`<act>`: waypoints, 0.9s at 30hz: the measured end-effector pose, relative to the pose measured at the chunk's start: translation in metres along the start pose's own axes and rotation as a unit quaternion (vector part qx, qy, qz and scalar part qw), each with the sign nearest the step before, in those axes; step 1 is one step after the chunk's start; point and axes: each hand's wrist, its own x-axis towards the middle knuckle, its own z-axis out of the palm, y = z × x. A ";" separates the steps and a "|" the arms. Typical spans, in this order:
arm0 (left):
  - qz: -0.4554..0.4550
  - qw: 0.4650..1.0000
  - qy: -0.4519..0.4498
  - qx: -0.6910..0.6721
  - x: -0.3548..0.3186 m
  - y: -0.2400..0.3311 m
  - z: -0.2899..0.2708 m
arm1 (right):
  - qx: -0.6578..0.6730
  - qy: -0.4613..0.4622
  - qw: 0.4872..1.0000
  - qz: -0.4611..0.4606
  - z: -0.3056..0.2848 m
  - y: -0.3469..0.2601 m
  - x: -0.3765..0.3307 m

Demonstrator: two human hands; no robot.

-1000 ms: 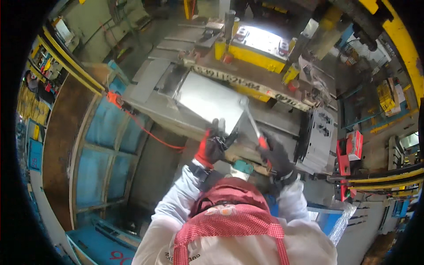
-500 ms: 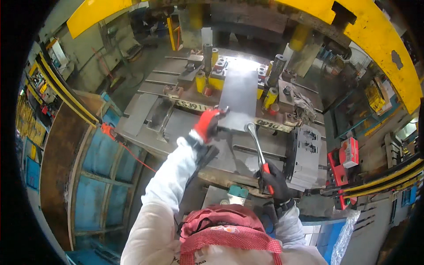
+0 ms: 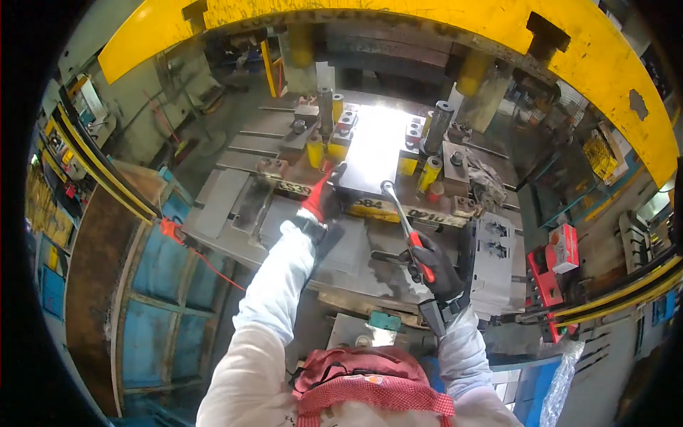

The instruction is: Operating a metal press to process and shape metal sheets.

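A flat metal sheet (image 3: 366, 171) lies between the posts of the press die (image 3: 295, 187), its far part washed out by glare. My left hand (image 3: 328, 198), in a red and black glove, closes at the sheet's left edge near the front; its fingertips are partly hidden. My right hand (image 3: 435, 269), gloved in black, is wrapped round the red handle of a ratchet wrench (image 3: 400, 210). The wrench's round chrome head rests at the sheet's front right corner.
Stacked metal pieces (image 3: 492, 249) sit at the bed's right, near a red rack (image 3: 542, 292). Flat sheets (image 3: 341, 249) lie in front of the die. Yellow guide posts (image 3: 430, 173) flank it. A yellow press beam (image 3: 420, 16) spans overhead. A blue-panelled frame (image 3: 153, 306) stands left.
The metal sheet has slid farther into the die, away from me. My left hand and the wrench in my right hand have moved forward and slightly left with it.
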 end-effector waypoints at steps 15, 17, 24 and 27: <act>0.098 0.994 0.042 0.020 -0.018 -0.027 0.024 | -0.105 0.046 0.993 -0.024 0.005 -0.013 -0.009; 0.096 0.994 0.055 0.011 -0.013 -0.026 0.012 | -0.059 0.078 0.994 -0.048 0.020 0.000 -0.031; 0.065 0.996 0.066 -0.018 -0.004 -0.026 0.003 | -0.142 0.261 0.952 -0.072 0.020 0.108 -0.130; 0.065 0.995 0.077 -0.027 -0.008 -0.027 0.014 | -0.189 0.276 0.938 -0.087 -0.003 0.156 -0.150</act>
